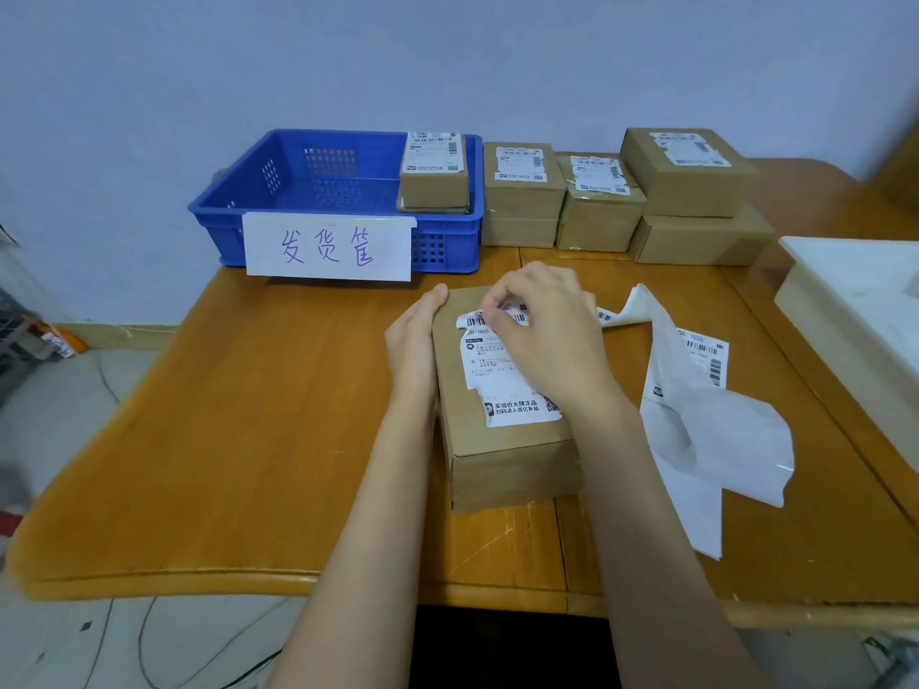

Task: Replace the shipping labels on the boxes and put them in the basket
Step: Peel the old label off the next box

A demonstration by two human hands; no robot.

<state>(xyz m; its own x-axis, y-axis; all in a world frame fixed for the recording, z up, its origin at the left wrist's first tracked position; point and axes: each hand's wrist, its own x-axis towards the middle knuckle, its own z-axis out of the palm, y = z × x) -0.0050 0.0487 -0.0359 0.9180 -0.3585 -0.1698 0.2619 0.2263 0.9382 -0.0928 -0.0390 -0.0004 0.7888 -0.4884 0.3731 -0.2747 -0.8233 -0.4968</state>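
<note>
basket (219, 218) sign (328, 247) reads 发货筐; right hand (542, 335) pinching label (502, 370).

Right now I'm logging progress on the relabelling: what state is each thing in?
Box in front: flat on the table, torn label partly peeled.
Left hand: steadies the box's left edge.
Right hand: grip pinches the label's top edge.
Blue basket: holds two stacked boxes.
Waiting boxes: stacked beside the basket, labels torn.
Label strip: loose, curled.
</note>
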